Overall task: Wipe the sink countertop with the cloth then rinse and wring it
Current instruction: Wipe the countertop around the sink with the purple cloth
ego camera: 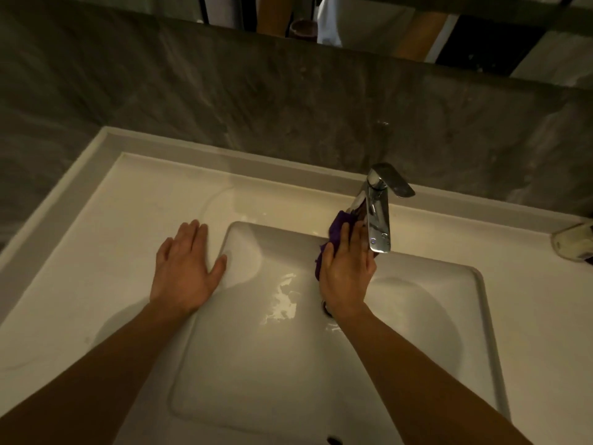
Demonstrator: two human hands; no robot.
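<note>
A purple cloth (335, 228) lies on the white countertop (134, 220) at the back rim of the basin, just left of the chrome faucet (378, 216). My right hand (348, 268) presses flat on the cloth, fingers reaching under the faucet spout; most of the cloth is hidden beneath the hand. My left hand (186, 268) rests flat and open on the countertop at the basin's left edge, holding nothing. The rectangular basin (256, 364) is wet near the drain (325, 308).
A grey stone wall (256, 101) rises behind the counter, with a mirror edge above. A small soap dish or holder (572, 244) sits on the counter at the far right. An overflow hole (333, 440) shows at the basin's near edge.
</note>
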